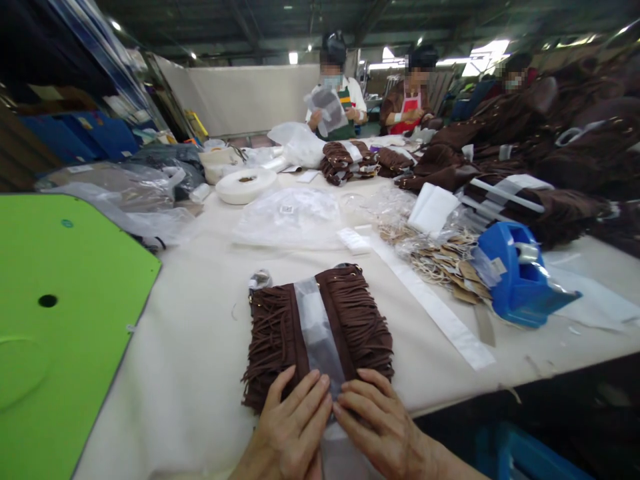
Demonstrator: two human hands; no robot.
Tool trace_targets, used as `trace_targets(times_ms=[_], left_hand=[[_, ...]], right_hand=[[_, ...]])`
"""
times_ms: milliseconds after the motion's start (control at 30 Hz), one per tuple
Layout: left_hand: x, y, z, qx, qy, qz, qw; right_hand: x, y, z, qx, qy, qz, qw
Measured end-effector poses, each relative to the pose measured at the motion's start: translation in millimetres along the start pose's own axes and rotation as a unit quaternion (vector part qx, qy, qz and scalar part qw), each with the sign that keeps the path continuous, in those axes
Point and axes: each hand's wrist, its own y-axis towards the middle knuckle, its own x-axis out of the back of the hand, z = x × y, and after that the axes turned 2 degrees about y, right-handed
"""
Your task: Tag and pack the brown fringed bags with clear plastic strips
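Note:
A brown fringed suede bag (350,320) lies flat on the white table (200,347) in front of me. A translucent strip of tape or plastic (316,330) runs down its middle. My left hand (293,427) and my right hand (383,423) lie side by side on the near edge of the bag. The fingers of both hands are stretched out flat and press on the lower end of the strip, fingertips almost touching. Neither hand holds anything.
A blue tape dispenser (520,273) stands to the right beside a heap of tan tags (445,257). A long white strip (430,303), clear plastic bags (290,213) and a white roll (245,183) lie farther back. A green board (55,313) is at left. Three people work at the far end beside piles of brown bags (500,160).

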Motion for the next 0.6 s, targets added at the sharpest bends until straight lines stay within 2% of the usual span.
trace_targets(times_ms=[100,167,300,400,467,533,600], left_hand=[[-2.1,5.9,-3.0,0.060,-0.067,-0.030,0.995],[0.1,10.0,-3.3,0.106,-0.116,-0.027,0.987],[14.1,16.4,3.9,0.132,-0.241,0.042,0.961],[23.8,22.4,11.1,0.217,-0.298,0.095,0.925],[25.4,27.4,13.4,0.249,-0.300,0.145,0.909],[22.4,31.0,12.8,0.233,-0.272,0.171,0.918],[16.3,31.5,10.1,0.199,-0.227,0.160,0.940]], right_hand=[[2.2,1.1,2.9,-0.008,-0.005,-0.009,1.000],[3.5,2.4,5.8,-0.019,-0.014,-0.009,1.000],[1.8,2.3,10.5,-0.026,-0.032,-0.012,0.999],[-1.4,0.6,11.0,-0.019,-0.044,-0.017,0.999],[-3.1,0.8,10.9,-0.016,-0.049,-0.010,0.999],[-4.3,2.4,11.7,-0.019,-0.057,-0.010,0.998],[-5.0,4.1,13.6,-0.033,-0.068,-0.020,0.997]])
